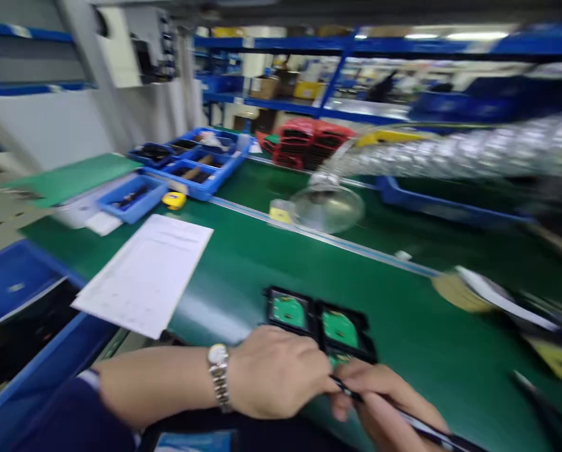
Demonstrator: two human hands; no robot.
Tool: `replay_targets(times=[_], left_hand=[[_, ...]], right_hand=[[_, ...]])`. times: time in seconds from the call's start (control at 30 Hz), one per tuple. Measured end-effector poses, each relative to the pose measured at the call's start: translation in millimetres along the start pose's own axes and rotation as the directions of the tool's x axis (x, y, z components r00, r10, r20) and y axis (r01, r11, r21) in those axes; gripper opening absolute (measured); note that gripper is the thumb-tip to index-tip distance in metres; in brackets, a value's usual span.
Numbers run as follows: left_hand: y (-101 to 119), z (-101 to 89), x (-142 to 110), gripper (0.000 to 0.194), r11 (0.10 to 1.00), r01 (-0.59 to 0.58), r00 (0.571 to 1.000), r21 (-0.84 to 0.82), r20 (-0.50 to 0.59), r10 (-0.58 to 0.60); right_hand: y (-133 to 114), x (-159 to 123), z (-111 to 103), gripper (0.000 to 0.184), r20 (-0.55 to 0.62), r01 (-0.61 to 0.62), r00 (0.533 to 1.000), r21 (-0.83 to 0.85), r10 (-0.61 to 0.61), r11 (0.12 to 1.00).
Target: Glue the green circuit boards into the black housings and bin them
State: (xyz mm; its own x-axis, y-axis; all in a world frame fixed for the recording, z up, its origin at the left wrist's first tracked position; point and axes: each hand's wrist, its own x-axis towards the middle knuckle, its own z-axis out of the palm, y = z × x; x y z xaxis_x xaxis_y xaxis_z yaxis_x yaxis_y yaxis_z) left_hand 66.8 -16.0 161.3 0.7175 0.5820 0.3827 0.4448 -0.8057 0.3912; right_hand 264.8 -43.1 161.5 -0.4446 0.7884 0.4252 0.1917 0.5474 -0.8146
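My right hand [384, 402] is closed around a slim, dark, pen-like tool [426, 429] that runs toward the lower right edge. The fingertips of my left hand [281, 371] are pinched at the tool's near end, between the two hands; the back of the hand hides most of its fingers. A watch with a metal band sits on the left wrist. Just beyond the hands lies a black frame [316, 317] holding green circuit boards [340, 329], partly covered by my hands. The tool's exact kind is blurred.
Printed sheets [146, 273] lie on the green bench at left, near a yellow tape measure [174, 200] and blue parts bins [134, 198]. A clear funnel hood [328, 208] on a silver duct [431, 150] stands behind. Tape rolls and a blurred dark tool [544, 408] lie at right.
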Motion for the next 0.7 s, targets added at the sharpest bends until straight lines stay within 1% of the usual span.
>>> replay_targets(times=[0.03,0.07,0.17,0.23,0.27,0.33,0.37,0.4,0.47,0.53,0.57,0.63,0.7], left_hand=[[4.4,3.3,-1.2,0.038,0.998,0.0,1.0,-0.055,0.0,0.0],[8.7,5.8,-2.1,0.041,0.991,-0.005,1.0,-0.131,0.016,0.008],[19.1,9.8,-3.9,0.048,0.926,0.025,0.992,-0.377,0.124,0.024],[22.7,10.8,-4.5,0.05,0.857,0.103,0.98,-0.505,0.201,0.001],[23.1,11.3,-4.4,0.05,0.822,0.15,0.973,-0.55,0.229,-0.025],[22.0,13.2,-3.4,0.048,0.771,0.213,0.966,-0.6,0.25,-0.072],[21.2,15.2,-2.4,0.047,0.773,0.211,0.966,-0.599,0.248,-0.072],[20.6,18.1,-0.9,0.046,0.793,0.179,0.97,-0.582,0.237,-0.044],[21.0,25.7,3.6,0.045,0.861,0.031,0.974,-0.508,0.21,0.089],[22.1,33.1,10.0,0.044,0.902,-0.144,0.955,-0.407,0.182,0.235],[21.3,35.2,13.8,0.043,0.911,-0.199,0.947,-0.361,0.169,0.273],[13.1,34.2,22.0,0.036,0.927,-0.229,0.949,-0.297,0.145,0.281],[-6.9,27.7,30.3,0.028,0.949,-0.195,0.966,-0.248,0.116,0.229]], right_hand=[[-6.0,-5.2,2.3,0.016,0.011,-0.039,0.999,0.071,0.038,0.997],[-10.1,-8.7,4.6,0.016,-0.001,-0.053,0.999,0.132,0.054,0.99],[-13.6,-16.9,5.0,0.017,0.03,-0.03,0.999,0.201,0.024,0.979],[-12.9,-25.1,-2.3,0.018,0.056,0.001,0.998,0.209,-0.013,0.978],[-12.1,-29.6,-8.1,0.019,0.05,0.008,0.999,0.223,-0.019,0.975],[-9.0,-36.9,-22.6,0.018,-0.024,0.003,1.0,0.264,0.003,0.965],[-6.5,-38.5,-30.2,0.018,-0.082,-0.023,0.996,0.271,0.047,0.962],[-3.3,-38.1,-37.0,0.017,-0.142,-0.071,0.984,0.252,0.109,0.965],[4.7,-30.9,-46.6,0.014,-0.234,-0.19,0.948,0.135,0.218,0.972],[14.2,-16.8,-49.6,0.011,-0.255,-0.283,0.928,-0.009,0.272,0.959],[19.3,-8.4,-49.1,0.01,-0.244,-0.312,0.926,-0.067,0.287,0.948],[30.2,8.2,-45.9,0.007,-0.218,-0.353,0.923,-0.142,0.318,0.925],[41.4,21.5,-42.2,0.005,-0.196,-0.382,0.918,-0.193,0.346,0.904]])
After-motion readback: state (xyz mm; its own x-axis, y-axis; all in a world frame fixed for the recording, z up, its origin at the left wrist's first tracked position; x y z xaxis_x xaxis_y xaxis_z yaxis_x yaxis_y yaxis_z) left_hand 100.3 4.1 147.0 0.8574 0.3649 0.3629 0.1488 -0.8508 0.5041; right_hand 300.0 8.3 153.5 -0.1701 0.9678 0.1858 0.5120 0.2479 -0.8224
